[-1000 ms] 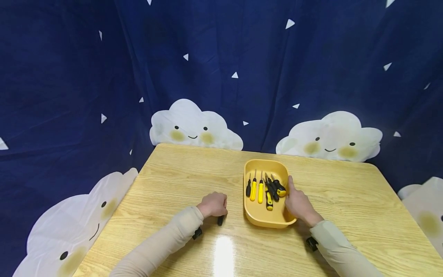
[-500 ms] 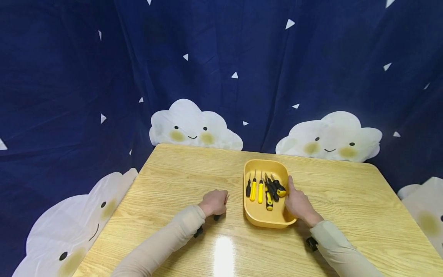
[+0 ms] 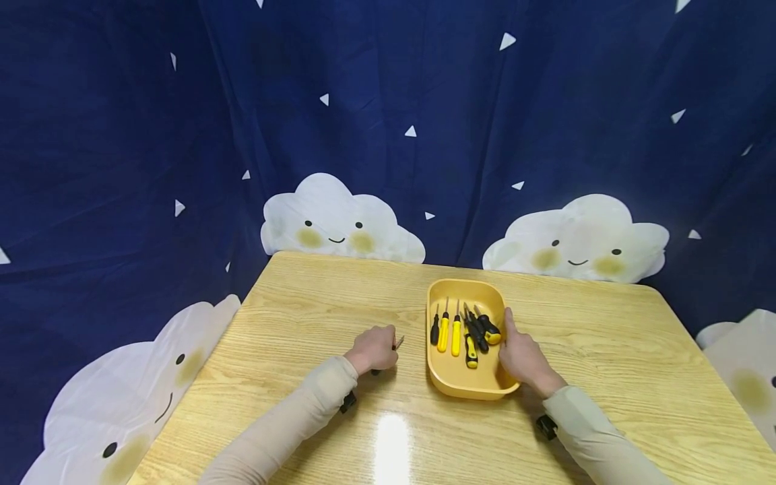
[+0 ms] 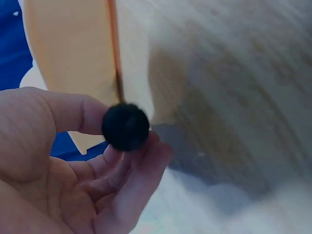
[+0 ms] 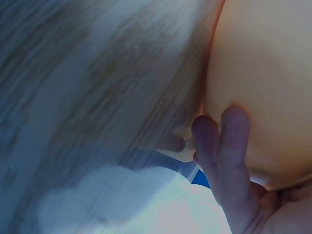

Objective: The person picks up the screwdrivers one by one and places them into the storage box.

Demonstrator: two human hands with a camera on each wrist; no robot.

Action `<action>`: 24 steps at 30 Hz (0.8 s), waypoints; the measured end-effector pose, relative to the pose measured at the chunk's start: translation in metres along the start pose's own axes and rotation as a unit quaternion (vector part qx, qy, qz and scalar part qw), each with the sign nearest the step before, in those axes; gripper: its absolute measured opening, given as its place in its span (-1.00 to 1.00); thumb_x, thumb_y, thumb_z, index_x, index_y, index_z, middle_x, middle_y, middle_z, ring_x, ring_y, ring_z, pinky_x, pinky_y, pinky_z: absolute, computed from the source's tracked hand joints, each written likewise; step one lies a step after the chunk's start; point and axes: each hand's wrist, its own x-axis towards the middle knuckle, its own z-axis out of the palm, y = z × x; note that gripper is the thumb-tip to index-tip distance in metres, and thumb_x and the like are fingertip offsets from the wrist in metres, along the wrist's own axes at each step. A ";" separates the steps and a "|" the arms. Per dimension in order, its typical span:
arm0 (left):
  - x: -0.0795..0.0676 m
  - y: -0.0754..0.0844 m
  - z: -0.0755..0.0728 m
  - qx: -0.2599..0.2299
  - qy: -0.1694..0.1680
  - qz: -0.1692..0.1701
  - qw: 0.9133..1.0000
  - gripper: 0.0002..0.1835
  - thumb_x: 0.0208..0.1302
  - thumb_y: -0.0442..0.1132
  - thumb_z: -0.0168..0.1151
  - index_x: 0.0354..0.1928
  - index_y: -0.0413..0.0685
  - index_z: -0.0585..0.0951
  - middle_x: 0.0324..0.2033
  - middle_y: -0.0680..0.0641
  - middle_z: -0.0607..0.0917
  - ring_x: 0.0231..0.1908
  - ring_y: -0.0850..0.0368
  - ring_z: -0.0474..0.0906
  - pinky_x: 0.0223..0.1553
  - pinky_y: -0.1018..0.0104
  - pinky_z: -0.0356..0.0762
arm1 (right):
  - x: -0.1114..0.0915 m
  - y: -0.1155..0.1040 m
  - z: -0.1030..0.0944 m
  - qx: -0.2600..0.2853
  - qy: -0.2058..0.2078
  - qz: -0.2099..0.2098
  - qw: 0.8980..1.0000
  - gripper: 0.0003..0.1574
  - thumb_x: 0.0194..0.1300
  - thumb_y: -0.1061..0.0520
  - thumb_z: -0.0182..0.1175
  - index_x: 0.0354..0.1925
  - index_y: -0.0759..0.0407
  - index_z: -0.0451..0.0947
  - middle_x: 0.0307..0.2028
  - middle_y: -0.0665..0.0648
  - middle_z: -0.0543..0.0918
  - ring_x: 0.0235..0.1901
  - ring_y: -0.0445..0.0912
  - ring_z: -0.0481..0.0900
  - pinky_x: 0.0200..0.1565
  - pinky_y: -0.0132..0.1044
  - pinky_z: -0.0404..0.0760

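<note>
My left hand (image 3: 372, 348) holds a black-handled screwdriver (image 3: 399, 343) to the left of the bin; its metal shaft pokes out past the fingers toward the upper right. In the left wrist view the round butt of the black handle (image 4: 126, 126) is pinched between thumb and fingers. A yellow plastic bin (image 3: 451, 385) stands on the table, and my right hand (image 3: 525, 358) grips its right wall. The right wrist view has two fingertips (image 5: 236, 119) flat against the bin's outer side. Inside lie several yellow and black screwdrivers (image 3: 456, 337), shafts pointing away from me.
The light wooden table (image 3: 327, 289) reaches back to a dark blue curtain (image 3: 364, 81) with white clouds and triangles. A bright light reflection (image 3: 392, 444) shows near the front. Black wrist cameras (image 3: 546, 427) are strapped under both sleeves.
The left hand has moved a little away from me and turned, so the screwdriver's metal shaft now shows beyond the fingers. The right hand and the bin have stayed put.
</note>
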 end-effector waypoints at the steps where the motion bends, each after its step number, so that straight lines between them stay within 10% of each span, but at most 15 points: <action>1: 0.001 0.001 -0.001 -0.005 0.001 -0.003 1.000 -0.87 0.09 -0.34 0.18 -0.29 -0.08 0.49 -0.55 0.02 0.50 -0.60 0.14 0.38 -0.62 0.30 0.33 | 0.000 0.000 0.000 -0.001 0.000 0.001 1.000 -0.10 0.29 0.28 -0.16 0.42 0.43 -0.40 -0.68 0.22 0.45 -0.72 -0.03 0.39 -0.62 -0.17 0.40; 24: 0.020 0.027 -0.037 -0.168 0.029 -0.004 0.985 -0.91 0.33 -0.22 0.04 -0.25 -0.09 0.44 -0.60 0.00 0.40 -0.68 0.20 0.23 -0.65 0.36 0.20 | -0.001 -0.001 -0.001 0.003 -0.006 0.005 1.000 -0.10 0.30 0.28 -0.17 0.42 0.42 -0.41 -0.70 0.19 0.42 -0.73 -0.04 0.38 -0.63 -0.20 0.39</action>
